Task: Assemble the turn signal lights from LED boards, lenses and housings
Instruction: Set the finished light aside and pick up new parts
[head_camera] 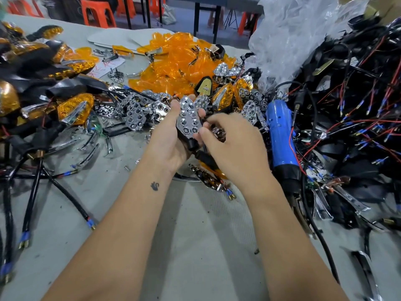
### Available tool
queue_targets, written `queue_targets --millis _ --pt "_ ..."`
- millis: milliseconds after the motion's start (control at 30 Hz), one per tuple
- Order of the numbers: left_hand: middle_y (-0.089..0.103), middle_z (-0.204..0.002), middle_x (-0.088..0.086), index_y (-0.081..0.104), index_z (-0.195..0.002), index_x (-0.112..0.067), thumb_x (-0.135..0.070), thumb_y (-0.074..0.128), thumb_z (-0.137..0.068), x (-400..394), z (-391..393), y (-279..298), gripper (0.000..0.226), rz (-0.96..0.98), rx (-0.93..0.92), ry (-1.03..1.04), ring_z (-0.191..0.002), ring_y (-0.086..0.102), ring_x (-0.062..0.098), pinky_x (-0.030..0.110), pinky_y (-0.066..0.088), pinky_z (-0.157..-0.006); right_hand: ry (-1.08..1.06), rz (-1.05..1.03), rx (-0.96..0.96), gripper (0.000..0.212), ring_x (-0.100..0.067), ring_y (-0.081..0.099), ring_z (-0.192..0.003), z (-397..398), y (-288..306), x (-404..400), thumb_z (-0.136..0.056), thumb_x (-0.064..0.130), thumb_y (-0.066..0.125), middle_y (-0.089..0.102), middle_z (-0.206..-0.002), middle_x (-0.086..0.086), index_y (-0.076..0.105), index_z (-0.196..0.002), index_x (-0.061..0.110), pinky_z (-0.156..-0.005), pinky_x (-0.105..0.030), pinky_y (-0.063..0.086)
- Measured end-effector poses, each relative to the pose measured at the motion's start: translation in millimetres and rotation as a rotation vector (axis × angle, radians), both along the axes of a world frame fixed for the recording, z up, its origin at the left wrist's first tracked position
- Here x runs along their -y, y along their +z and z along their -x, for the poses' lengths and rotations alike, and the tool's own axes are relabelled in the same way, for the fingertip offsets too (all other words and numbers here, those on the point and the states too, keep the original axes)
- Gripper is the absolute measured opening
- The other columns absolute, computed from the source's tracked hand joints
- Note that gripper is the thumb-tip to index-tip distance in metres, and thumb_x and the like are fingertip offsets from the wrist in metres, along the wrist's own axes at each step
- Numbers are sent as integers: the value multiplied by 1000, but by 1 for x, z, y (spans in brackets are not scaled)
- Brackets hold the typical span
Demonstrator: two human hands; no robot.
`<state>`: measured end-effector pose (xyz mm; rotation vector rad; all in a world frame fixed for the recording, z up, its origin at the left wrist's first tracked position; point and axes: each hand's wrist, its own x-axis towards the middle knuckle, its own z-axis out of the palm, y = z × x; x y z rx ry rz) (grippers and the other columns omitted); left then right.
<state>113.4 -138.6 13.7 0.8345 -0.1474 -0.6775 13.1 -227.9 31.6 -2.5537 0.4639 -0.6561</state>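
Note:
My left hand (171,137) holds a black turn signal housing (192,144) with a chrome reflector (188,118) seated in it, face up, above the table's middle. My right hand (236,146) sits just right of it, its thumb and fingers touching the housing's lower right edge. A pile of orange lenses (173,68) lies behind. Loose chrome reflectors (134,111) are scattered in front of that pile. Black housings with red and blue wires (351,118) are heaped at the right.
A blue electric screwdriver (282,135) lies right of my hands. Finished amber lights (76,109) are stacked at the left. Black cables (36,177) trail over the grey table (195,235). A clear plastic bag (293,35) rises at the back right. Orange stools (97,14) stand behind.

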Motion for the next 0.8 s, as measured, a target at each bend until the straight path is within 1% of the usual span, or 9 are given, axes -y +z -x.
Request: queue_targets --millis 100,167,233,300,367,433,533,633,800 --pt "73 -86 6 69 -111 -19 -47 38 -104 0 2 -1 42 -85 32 -63 -70 64 16 26 46 -59 79 -259 133 31 -2 52 -107 -11 5 -4 -97 31 59 56 -119 10 61 -127 25 -92 -24 44" --pt "73 -98 14 68 -114 -17 -49 43 -102 1 3 -3 43 -139 67 -94 -80 63 24 33 43 -69 87 -384 141 34 -5 55 -104 -19 7 -3 -100 29 56 53 -125 9 58 -133 24 -91 -32 52" --pt "72 -89 8 72 -108 -17 -50 43 -101 3 4 -5 44 -152 115 -118 -69 60 20 29 40 -59 79 -484 126 35 -12 61 -88 -25 10 -1 -101 28 55 55 -127 4 58 -135 20 -78 -38 60" --pt "71 -80 3 77 -96 -19 -51 42 -102 4 4 -5 47 -152 128 -120 -56 57 15 23 38 -47 65 -504 133 33 -13 65 -78 -30 12 0 -100 25 58 61 -123 -1 63 -132 18 -70 -37 61" --pt "71 -78 2 79 -88 -21 -52 42 -101 5 3 -6 50 -156 142 -110 -55 58 14 20 39 -43 33 -460 157 28 -14 66 -93 -33 12 1 -97 23 63 63 -114 4 67 -124 18 -82 -42 59" --pt "70 -77 1 79 -86 -22 -52 43 -101 5 3 -7 50 -147 161 -117 -55 58 12 19 39 -42 13 -445 199 16 -8 62 -92 -35 12 0 -94 23 67 60 -106 8 69 -110 23 -83 -39 58" --pt "68 -76 1 73 -98 -17 -51 43 -101 6 2 -7 45 -115 146 -141 -51 55 12 18 39 -39 45 -608 258 10 -5 62 -72 -33 14 1 -93 17 68 60 -95 0 63 -92 26 -52 -26 54" --pt "66 -77 5 68 -103 -15 -49 40 -102 5 0 -6 45 -80 132 -178 -52 56 16 20 39 -38 98 -654 243 8 0 52 -52 -29 18 5 -95 14 66 59 -83 -2 62 -92 21 -42 -19 47" --pt "66 -79 8 72 -96 -15 -46 32 -104 5 0 -5 51 -57 96 -219 -54 59 21 19 38 -38 134 -663 174 9 -22 49 -61 -29 24 13 -96 13 64 62 -92 -31 62 -89 18 -43 -28 48"
